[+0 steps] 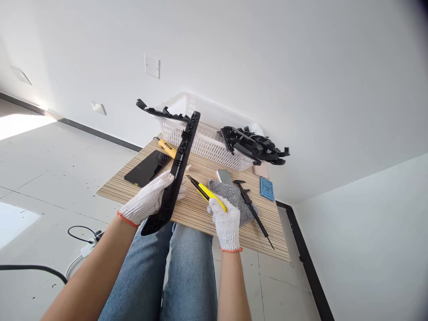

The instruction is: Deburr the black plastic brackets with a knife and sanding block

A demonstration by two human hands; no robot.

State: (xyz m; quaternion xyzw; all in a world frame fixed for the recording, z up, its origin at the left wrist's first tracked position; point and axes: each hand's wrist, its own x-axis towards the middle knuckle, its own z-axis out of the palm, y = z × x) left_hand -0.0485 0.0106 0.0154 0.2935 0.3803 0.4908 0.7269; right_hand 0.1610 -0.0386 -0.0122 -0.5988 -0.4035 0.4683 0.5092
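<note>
My left hand (152,196), in a white knit glove with an orange cuff, is wrapped round a long black plastic trim piece (180,165). The piece slants upward, its wide lower end over my knees and its top in front of the basket. In my gloved right hand (225,223) is a yellow and black utility knife (212,196). Its blade tip points up and left toward the trim piece, with a gap between them. A grey cloth (234,196) lies beside my right hand, and black calipers (250,207) rest partly across it.
A white plastic basket (207,147) at the table's back holds black plastic parts (256,145) jutting over its rim. On the striped table (197,214) lie a black tablet-like slab (147,168), a yellow-handled tool (167,148) and a blue plate (266,188). Cables (33,268) run at lower left.
</note>
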